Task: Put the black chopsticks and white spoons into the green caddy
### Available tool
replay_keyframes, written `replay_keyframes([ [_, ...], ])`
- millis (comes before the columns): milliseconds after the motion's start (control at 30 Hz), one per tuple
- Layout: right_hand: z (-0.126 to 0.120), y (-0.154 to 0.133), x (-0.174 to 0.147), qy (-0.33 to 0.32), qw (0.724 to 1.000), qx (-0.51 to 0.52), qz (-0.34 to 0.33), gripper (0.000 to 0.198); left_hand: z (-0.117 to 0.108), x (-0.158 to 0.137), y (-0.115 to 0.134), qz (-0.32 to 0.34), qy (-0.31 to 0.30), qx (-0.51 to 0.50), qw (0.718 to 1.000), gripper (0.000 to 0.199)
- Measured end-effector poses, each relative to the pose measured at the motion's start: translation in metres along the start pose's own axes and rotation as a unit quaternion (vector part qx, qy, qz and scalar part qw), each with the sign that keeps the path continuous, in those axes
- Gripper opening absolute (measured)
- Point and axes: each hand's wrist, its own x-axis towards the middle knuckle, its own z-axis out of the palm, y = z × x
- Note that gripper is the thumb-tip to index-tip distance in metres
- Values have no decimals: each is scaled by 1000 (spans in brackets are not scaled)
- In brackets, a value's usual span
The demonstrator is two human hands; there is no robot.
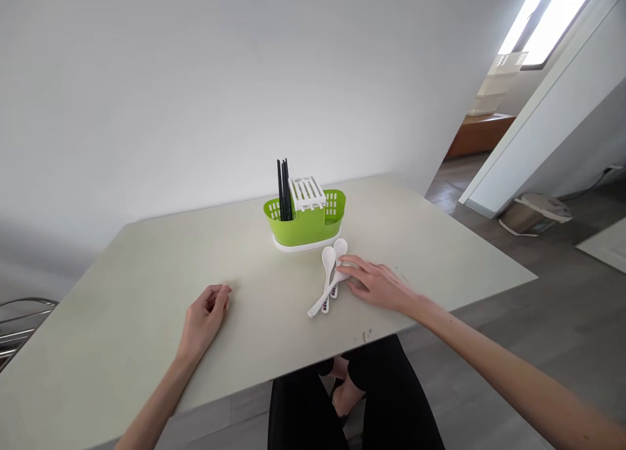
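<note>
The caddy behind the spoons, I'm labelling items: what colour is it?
Lime green caddy with a white base, seen in the head view.

The left hand [205,314] is seen at about seven o'clock from the middle of the view, laid down on its outer edge with the fingers loosely curled inward and nothing held. Its bare forearm is stretched up from the lower edge. The right hand [379,284] is placed at about four o'clock, palm down, fingers extended toward ten o'clock. The right arm is almost fully straightened.
</note>
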Motion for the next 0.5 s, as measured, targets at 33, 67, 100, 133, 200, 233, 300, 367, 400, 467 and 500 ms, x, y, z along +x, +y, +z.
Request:
replay_keyframes([
  [33,0,-1,4,-7,1000,-14,-23,45,1,-2,1,1,-1,4,1000,45],
  [67,1,-2,7,-9,999,-27,-40,43,1,-3,2,1,-2,10,1000,45],
  [100,2,-1,10,-8,998,-39,-52,41,2,-4,3,1,-2,15,1000,45],
  [133,3,0,12,-4,997,-50,-60,40,2,-4,4,1,-2,20,1000,46],
  [200,7,4,13,6,994,-76,-76,36,1,-4,5,1,-1,26,1000,47],
  [233,9,7,12,14,992,-90,-85,34,1,-4,5,2,-1,28,1000,48],
  [300,11,14,8,36,986,-119,-109,31,0,-4,4,7,-1,32,999,49],
  [367,11,20,2,60,980,-139,-125,29,-1,-4,1,12,-1,32,999,50],
  [400,10,22,-1,72,979,-143,-127,28,-1,-4,0,14,0,31,999,50],
  [467,4,23,-5,92,980,-135,-117,27,-1,-5,-2,14,1,27,1000,51],
  [500,-1,21,-6,101,982,-122,-107,28,0,-5,-3,14,0,26,1000,50],
])
